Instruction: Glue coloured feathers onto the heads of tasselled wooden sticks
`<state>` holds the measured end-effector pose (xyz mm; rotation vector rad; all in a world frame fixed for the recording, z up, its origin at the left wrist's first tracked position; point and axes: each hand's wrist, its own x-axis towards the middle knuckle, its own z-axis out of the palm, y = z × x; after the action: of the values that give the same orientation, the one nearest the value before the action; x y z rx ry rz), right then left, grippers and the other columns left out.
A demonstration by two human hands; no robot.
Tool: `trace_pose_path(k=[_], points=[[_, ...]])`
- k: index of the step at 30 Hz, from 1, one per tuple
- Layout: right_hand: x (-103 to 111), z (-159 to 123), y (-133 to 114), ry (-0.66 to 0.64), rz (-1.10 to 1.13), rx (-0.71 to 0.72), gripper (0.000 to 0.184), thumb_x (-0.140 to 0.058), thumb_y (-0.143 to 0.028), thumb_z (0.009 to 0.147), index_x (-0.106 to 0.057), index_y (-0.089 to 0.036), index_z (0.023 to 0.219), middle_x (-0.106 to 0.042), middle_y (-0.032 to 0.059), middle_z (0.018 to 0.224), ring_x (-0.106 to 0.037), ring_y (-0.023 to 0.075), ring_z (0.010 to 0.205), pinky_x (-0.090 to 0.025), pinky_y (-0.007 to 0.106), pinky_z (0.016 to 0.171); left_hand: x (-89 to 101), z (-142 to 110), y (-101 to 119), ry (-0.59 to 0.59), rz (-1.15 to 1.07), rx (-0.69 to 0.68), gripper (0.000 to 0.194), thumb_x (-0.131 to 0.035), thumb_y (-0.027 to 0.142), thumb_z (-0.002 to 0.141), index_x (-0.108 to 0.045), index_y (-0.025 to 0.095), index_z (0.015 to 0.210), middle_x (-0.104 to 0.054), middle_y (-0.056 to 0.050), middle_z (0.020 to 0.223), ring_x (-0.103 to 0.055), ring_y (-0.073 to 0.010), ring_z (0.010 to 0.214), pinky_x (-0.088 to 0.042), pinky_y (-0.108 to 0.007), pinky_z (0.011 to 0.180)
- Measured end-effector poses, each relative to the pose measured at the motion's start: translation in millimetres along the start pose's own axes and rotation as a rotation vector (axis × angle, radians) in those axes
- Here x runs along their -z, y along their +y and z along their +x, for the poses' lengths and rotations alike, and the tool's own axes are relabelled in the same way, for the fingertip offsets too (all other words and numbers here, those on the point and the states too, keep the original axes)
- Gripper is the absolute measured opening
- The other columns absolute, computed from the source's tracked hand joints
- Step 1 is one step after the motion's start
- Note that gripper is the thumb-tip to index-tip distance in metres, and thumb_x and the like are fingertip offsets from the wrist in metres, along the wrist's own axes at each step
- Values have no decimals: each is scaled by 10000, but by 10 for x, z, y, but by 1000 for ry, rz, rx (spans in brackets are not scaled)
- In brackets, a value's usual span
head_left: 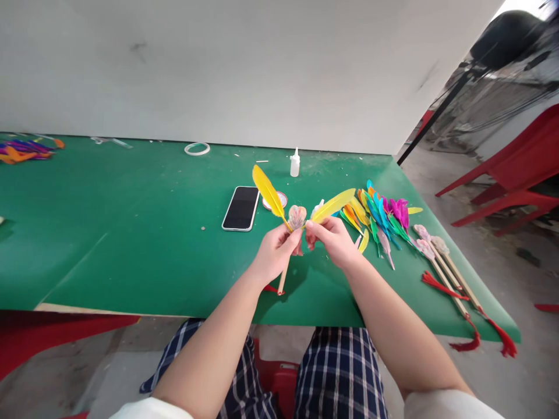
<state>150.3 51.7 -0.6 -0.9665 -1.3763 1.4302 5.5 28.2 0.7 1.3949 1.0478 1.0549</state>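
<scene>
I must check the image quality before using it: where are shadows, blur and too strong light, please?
Head view, centre: a soft shadow on the green tabletop below the bare left hand and right hand; the long yellow feathers look fairly clear; head view, upper right: corner glare, the rounded black object near it streaked; head view, far left: purple and orange pile smeared.

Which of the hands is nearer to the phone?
Left. The left hand is just right of the phone, toward the table's near edge; the right hand is farther right.
</scene>
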Motion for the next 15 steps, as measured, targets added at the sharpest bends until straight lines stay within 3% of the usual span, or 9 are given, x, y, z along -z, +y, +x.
trace_pose_path(k=[6, 15], points=[[-11, -26, 12, -66, -64, 74, 398, -538, -462, 771, -492, -170, 503, -470, -33, 433, -450, 74, 424, -363, 221, 449, 3, -1, -22, -37, -34, -17, 252, -456, 376, 824, -496, 164, 694, -502, 32, 552, -488, -93, 516, -417, -229, 543], [-39, -22, 24, -105, -29, 73, 391, -524, -471, 777, -482, -176, 525, -465, -40, 441, -452, 77, 414, -365, 226, 445, -44, -3, -81, -12, -68, -48, 283, -444, 387, 828, -455, 173, 642, -471, 42, 514, -467, -82, 476, -412, -219, 491]])
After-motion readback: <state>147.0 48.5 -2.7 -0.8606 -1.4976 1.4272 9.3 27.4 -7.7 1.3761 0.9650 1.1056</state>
